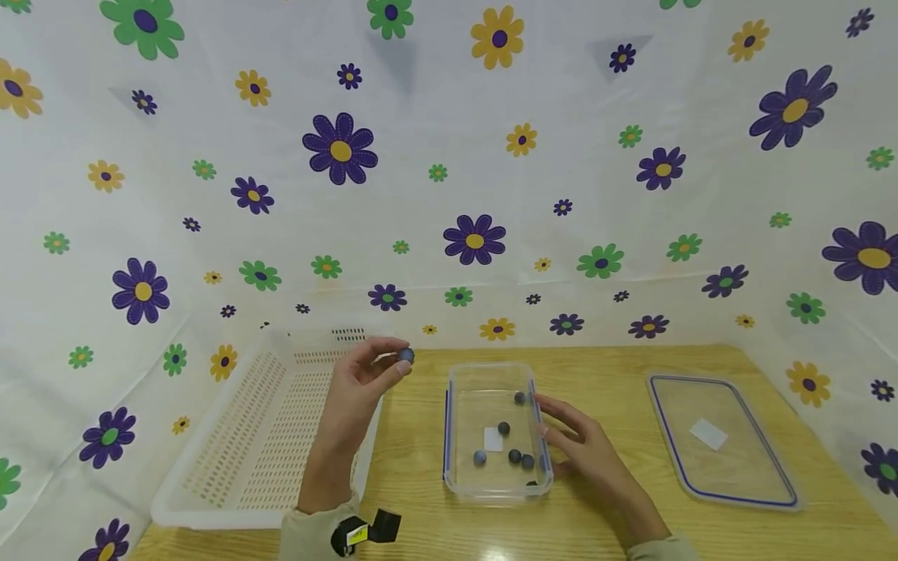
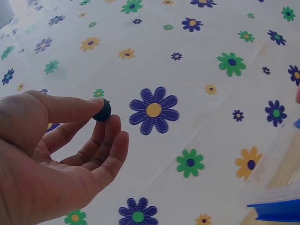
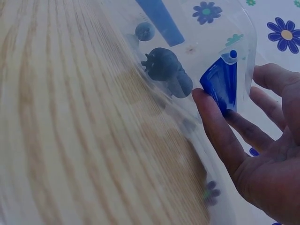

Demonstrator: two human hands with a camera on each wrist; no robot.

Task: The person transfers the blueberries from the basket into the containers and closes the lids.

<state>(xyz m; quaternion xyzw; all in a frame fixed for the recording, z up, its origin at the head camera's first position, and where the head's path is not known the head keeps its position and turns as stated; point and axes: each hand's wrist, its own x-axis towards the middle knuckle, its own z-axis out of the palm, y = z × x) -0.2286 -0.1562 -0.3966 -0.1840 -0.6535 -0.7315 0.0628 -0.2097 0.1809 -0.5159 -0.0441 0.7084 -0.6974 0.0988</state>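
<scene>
In the head view, my left hand [image 1: 354, 393] is raised between the white basket and the plastic box. It pinches a blueberry [image 1: 406, 355] between thumb and fingertips, and the left wrist view shows the same dark blueberry [image 2: 104, 111] at the fingertips. A clear plastic box [image 1: 463, 485] stands on the table with several blueberries [image 1: 503, 428] scattered over its bottom. My right hand [image 1: 585, 444] rests against the box's right side, fingers extended. Seen from the right wrist, these fingers touch the wall around a blue latch [image 3: 220, 86].
A white perforated basket [image 1: 175, 510] stands on the left, partly hidden by my left forearm. The box's clear lid [image 1: 744, 467], edged with a blue seal, lies flat on the right of the wooden table [image 1: 596, 366]. A flower-printed sheet [image 1: 421, 210] hangs behind.
</scene>
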